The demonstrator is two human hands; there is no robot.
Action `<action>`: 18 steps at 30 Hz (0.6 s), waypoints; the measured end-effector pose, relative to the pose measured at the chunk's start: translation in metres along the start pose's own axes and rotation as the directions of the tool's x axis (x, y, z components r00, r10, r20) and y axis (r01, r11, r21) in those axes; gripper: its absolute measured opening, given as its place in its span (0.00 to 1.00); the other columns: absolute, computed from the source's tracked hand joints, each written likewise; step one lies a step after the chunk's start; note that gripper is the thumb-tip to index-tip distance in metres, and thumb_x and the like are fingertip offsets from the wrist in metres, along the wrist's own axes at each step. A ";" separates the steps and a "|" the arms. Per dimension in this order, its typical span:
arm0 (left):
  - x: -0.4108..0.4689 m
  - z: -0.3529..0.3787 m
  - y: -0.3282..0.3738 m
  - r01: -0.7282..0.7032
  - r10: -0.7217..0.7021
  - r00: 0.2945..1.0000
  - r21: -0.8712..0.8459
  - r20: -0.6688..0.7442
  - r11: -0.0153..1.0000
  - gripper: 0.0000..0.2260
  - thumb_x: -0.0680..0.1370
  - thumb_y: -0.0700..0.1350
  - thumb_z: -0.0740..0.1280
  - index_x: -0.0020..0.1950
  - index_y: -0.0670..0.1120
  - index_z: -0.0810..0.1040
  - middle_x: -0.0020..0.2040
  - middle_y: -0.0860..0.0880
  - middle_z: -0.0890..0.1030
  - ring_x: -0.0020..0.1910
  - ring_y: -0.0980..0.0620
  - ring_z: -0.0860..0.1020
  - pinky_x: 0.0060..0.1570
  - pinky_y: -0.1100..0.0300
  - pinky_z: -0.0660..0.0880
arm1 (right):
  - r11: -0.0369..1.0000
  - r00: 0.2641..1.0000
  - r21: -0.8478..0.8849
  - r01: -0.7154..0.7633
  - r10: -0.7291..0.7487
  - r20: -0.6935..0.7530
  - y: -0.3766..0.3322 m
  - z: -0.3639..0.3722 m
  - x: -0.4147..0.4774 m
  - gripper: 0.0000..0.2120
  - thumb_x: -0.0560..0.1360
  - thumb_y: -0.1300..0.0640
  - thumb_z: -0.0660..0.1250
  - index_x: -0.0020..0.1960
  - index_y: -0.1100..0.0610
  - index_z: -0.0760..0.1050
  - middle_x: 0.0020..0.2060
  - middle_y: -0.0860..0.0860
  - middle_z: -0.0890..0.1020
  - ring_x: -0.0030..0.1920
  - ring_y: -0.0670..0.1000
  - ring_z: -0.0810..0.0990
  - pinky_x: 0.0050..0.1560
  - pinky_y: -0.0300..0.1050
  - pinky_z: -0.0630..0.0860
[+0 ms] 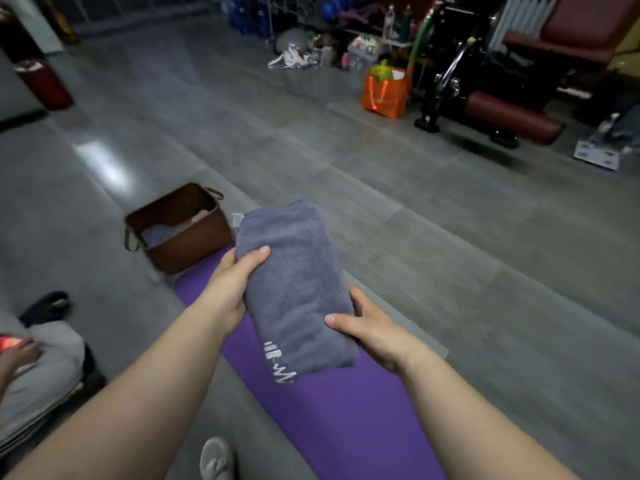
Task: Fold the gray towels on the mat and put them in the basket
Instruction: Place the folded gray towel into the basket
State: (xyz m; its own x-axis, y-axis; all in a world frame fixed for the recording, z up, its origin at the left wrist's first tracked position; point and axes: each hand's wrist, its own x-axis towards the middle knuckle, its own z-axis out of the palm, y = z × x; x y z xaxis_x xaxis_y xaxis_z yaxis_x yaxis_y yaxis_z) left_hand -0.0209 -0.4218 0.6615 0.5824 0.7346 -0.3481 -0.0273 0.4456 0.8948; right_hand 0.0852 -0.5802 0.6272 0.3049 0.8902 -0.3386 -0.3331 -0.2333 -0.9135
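A folded gray towel (298, 289) with white stitching near its lower end is held up above the purple mat (346, 410). My left hand (232, 285) grips its left edge, thumb on top. My right hand (374, 327) grips the lower right edge, thumb over the cloth. The brown basket (207, 244) stands at the mat's far left end, just left of the towel's top. Something pale and gray lies inside it.
Another person sits at the left edge, gray trousers (38, 375) and a dark shoe (45, 306) in view. A white shoe (216, 459) shows at the bottom. An orange bag (384, 95), gym equipment (485, 81) and clutter line the far right. Gray tiled floor surrounds the mat.
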 end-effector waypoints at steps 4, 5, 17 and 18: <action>0.013 -0.068 0.017 0.001 -0.005 0.998 -0.069 -0.066 0.998 0.14 0.76 0.39 0.62 0.62 0.41 0.71 0.55 0.44 0.79 0.54 0.48 0.78 0.57 0.54 0.75 | 0.998 1.000 -0.065 -0.021 0.021 0.012 -0.006 0.046 0.047 0.19 0.62 0.57 0.66 0.53 0.49 0.70 0.47 0.47 0.79 0.46 0.44 0.79 0.47 0.34 0.77; 0.022 -0.085 0.022 0.012 -0.020 0.996 -0.089 -0.088 0.996 0.17 0.76 0.39 0.62 0.65 0.41 0.70 0.58 0.43 0.78 0.57 0.47 0.77 0.58 0.52 0.74 | 0.997 1.000 -0.074 -0.023 0.024 0.018 -0.007 0.060 0.060 0.20 0.62 0.57 0.66 0.53 0.50 0.70 0.46 0.46 0.80 0.45 0.44 0.80 0.46 0.34 0.77; 0.195 -0.295 0.134 0.037 -0.044 0.996 -0.096 -0.074 0.995 0.09 0.77 0.39 0.61 0.55 0.47 0.72 0.49 0.50 0.79 0.48 0.54 0.78 0.42 0.60 0.79 | 0.993 0.994 -0.078 -0.090 0.085 -0.065 -0.034 0.232 0.292 0.20 0.63 0.55 0.69 0.55 0.51 0.72 0.47 0.49 0.82 0.41 0.40 0.83 0.39 0.32 0.76; 0.208 -0.307 0.140 0.063 -0.069 0.995 -0.089 -0.066 0.994 0.08 0.77 0.39 0.62 0.54 0.48 0.72 0.49 0.50 0.79 0.47 0.53 0.78 0.43 0.59 0.77 | 0.992 0.993 -0.077 -0.105 0.099 -0.071 -0.034 0.241 0.307 0.20 0.63 0.55 0.69 0.54 0.50 0.72 0.47 0.49 0.82 0.42 0.40 0.83 0.39 0.32 0.76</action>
State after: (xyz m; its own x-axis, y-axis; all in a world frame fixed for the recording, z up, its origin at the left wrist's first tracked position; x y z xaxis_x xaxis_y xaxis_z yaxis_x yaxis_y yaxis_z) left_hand -0.1531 -0.0492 0.6280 0.5280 0.7344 -0.4264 -0.0627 0.5345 0.8429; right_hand -0.0250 -0.2045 0.6090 0.3330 0.8326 -0.4427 -0.2935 -0.3547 -0.8877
